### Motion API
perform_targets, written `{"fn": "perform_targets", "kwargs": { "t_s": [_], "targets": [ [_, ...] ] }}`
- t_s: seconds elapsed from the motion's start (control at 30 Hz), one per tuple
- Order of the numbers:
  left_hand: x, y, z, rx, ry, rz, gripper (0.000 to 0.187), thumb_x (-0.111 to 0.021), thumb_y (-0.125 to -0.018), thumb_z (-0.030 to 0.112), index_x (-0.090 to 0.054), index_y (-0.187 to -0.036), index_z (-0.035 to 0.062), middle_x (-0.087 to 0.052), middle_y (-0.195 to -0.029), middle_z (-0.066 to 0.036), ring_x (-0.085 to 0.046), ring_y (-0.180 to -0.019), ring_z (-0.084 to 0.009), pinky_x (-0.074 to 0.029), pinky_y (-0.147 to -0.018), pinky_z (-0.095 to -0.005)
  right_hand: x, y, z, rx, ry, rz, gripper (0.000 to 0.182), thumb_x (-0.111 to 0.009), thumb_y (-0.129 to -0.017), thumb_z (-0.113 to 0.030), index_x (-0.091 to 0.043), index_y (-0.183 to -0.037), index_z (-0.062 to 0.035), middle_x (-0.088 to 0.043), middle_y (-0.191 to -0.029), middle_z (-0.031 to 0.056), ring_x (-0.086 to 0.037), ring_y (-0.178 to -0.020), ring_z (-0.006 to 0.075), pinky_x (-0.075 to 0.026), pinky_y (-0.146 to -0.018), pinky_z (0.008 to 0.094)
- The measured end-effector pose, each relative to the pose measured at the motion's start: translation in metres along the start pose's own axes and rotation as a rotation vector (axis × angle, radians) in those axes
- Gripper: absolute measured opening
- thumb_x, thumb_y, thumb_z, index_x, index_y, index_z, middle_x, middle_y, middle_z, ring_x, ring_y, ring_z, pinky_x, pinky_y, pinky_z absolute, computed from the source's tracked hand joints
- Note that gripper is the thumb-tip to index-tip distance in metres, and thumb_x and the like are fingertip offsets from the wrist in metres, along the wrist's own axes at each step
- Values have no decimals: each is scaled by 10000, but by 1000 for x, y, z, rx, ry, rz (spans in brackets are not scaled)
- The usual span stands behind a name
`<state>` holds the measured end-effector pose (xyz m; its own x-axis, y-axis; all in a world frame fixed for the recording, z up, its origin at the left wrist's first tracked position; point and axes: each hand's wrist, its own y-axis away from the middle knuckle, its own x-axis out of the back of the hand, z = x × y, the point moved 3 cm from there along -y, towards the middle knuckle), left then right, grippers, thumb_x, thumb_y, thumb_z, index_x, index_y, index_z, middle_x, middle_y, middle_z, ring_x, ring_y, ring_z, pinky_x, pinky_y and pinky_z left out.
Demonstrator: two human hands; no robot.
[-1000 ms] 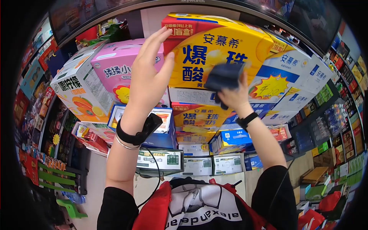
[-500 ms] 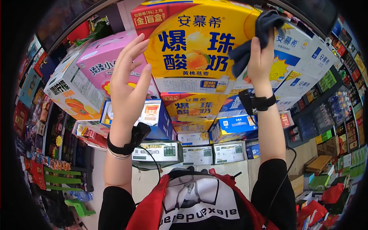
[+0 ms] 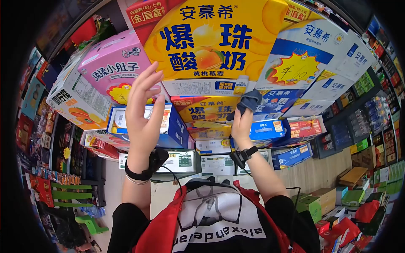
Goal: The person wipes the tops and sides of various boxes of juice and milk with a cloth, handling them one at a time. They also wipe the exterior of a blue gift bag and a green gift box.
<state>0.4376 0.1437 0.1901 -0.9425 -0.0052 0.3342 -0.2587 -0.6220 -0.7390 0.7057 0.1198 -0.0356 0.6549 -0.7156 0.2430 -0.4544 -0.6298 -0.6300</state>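
Note:
A dark cloth [image 3: 249, 102] is bunched in my right hand [image 3: 242, 126], in front of the lower part of the stacked yellow cartons. The large yellow carton [image 3: 211, 42] stands above it, its printed front facing me. My left hand [image 3: 143, 103] is raised with its fingers apart and holds nothing. Behind and around that hand are the pink carton [image 3: 114, 67] and an open blue box [image 3: 179, 126]. A white and blue carton [image 3: 295, 55] with a yellow starburst label stands to the right of the yellow one.
An orange-printed white carton [image 3: 80, 101] is at the left. Green and white boxes [image 3: 181, 164] line the floor below the stack. Shelves of goods [image 3: 371, 122] run along the right, and a green stool [image 3: 90, 224] is at the lower left.
My right hand has moved down and to the left with the cloth, away from the upper right edge of the yellow carton. My left hand remains raised and open.

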Motion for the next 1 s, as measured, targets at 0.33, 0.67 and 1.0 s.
{"fn": "perform_targets", "kwargs": {
  "t_s": [0.33,0.67,1.0],
  "targets": [
    [49,62,-24,170,-34,42,385,-570,-959,1,-597,-1343,10,-516,-1522,-189,-606,-1286,-273,-514,-1009,-363,-88,34,3,-420,41,217,278,-506,-1063,-175,-527,-1096,100,-571,-1103,294,-523,-1075,440,-385,-948,519],
    [82,89,-49,247,62,108,329,-554,-994,40,-592,-1320,19,-500,-1524,-194,-596,-1289,-270,-494,-1026,-373,-112,45,-42,-1244,-1074,467,287,-438,-1071,-181,-528,-1308,-46,-596,-1335,120,-560,-1211,257,-421,-1060,411],
    [47,70,-32,191,235,-89,335,-556,-927,-34,-640,-1250,-3,-601,-1401,-176,-600,-1253,-263,-522,-974,-353,82,-67,-140,-406,-910,318,405,-437,-984,-186,-586,-1310,1,-673,-1235,136,-630,-1144,246,-468,-1035,395]
  ]
}}
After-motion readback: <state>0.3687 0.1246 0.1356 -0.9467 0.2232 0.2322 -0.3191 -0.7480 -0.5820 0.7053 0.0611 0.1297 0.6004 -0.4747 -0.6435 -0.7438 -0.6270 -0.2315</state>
